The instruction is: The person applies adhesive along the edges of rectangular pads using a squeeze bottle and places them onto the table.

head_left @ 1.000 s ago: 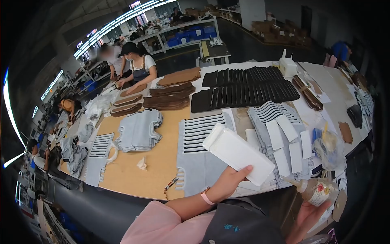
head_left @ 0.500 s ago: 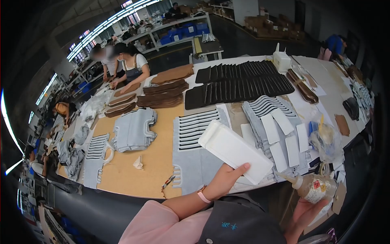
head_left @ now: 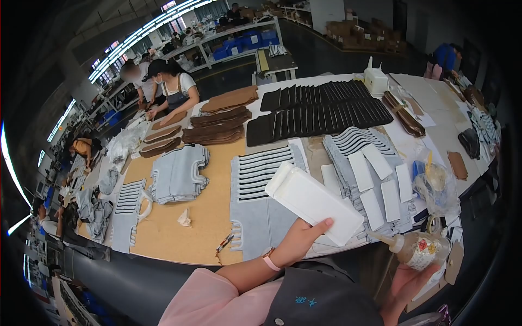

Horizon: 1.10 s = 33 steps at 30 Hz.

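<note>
My left hand (head_left: 300,242) is closed on a long white box-like piece (head_left: 315,204), thumb over its near edge. The piece tilts above the table, over grey fabric panels. At the lower right, my right hand (head_left: 406,285) grips a translucent squeeze bottle (head_left: 421,251) from below. The bottle has warning labels, and its narrow nozzle points left toward the white piece without touching it. Several white rectangular pads (head_left: 372,208) rest on a stack of grey slotted panels (head_left: 348,142). Left of the white piece lies a grey panel with dark slots (head_left: 261,176).
Black strips (head_left: 321,117) lie in rows at the back, with brown pieces (head_left: 217,127) to their left. A stack of grey pieces (head_left: 176,174), crumpled paper (head_left: 185,218) and a small tool (head_left: 224,244) sit nearer. Plastic bags (head_left: 437,187) lie right. Two people work at the far left.
</note>
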Motion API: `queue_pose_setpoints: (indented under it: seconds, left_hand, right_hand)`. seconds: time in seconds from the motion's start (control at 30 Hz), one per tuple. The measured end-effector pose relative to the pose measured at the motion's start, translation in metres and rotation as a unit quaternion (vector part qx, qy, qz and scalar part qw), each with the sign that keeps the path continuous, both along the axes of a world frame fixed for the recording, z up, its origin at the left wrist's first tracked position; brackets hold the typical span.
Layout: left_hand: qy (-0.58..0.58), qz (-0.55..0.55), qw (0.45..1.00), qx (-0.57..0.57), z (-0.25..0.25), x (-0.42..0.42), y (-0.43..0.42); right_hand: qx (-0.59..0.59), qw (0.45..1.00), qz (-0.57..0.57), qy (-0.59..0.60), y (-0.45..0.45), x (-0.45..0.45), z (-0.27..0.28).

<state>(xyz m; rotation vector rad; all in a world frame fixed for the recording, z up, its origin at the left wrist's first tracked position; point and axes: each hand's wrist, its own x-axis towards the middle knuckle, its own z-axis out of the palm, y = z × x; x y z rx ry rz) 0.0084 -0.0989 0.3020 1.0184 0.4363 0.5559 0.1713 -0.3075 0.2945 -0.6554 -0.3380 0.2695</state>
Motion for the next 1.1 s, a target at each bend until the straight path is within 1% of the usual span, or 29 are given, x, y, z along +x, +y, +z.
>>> queue_pose_setpoints:
  seconds: [0.03,0.13,0.2,0.23,0.33,0.4,0.47,0.53,0.6,0.63,0.73,0.83,1.1]
  left_hand:
    - [-0.001,-0.001,1.000,-0.001,-0.001,0.000,0.000]
    - [0.011,-0.002,1.000,-0.003,-0.003,0.000,0.000]
    - [0.036,-0.003,0.999,-0.003,-0.003,0.000,0.001]
    - [0.028,0.014,1.000,-0.001,-0.002,0.000,0.001]
    - [0.011,0.031,0.999,-0.008,-0.001,0.004,-0.004]
    - [0.009,0.036,0.999,-0.009,0.003,0.006,-0.004]
    - [0.002,0.040,0.999,-0.020,0.004,0.008,-0.006]
    - [-0.004,0.058,0.998,-0.027,0.005,0.008,-0.007]
    - [-0.006,0.050,0.998,-0.023,0.006,0.009,-0.008]
    - [-0.007,0.048,0.999,-0.020,0.006,0.009,-0.008]
    - [-0.003,0.047,0.999,-0.004,0.007,0.009,-0.009]
    - [0.012,0.039,0.999,0.006,0.006,0.009,-0.008]
    - [0.000,0.038,0.999,-0.009,0.006,0.010,-0.007]
  right_hand:
    - [-0.022,0.999,-0.024,0.019,0.001,-0.001,0.001]
    - [-0.020,0.999,-0.026,0.034,-0.001,0.000,0.000]
    - [-0.017,1.000,-0.003,0.024,0.000,-0.002,0.002]
    - [-0.020,1.000,0.003,0.017,0.000,-0.002,0.004]
    - [-0.056,0.997,-0.045,-0.014,0.005,-0.008,0.007]
    - [-0.110,0.991,-0.054,-0.058,0.006,-0.011,0.016]
    - [-0.127,0.986,-0.076,-0.076,0.008,-0.015,0.026]
    - [-0.133,0.984,-0.076,-0.092,0.010,-0.016,0.029]
    - [-0.137,0.983,-0.061,-0.110,0.009,-0.015,0.029]
    - [-0.136,0.981,-0.078,-0.117,0.011,-0.015,0.028]
    - [-0.150,0.974,-0.083,-0.151,0.011,-0.013,0.024]
    - [-0.180,0.963,-0.074,-0.188,0.009,-0.013,0.021]
    - [-0.185,0.967,-0.053,-0.168,0.009,-0.016,0.023]
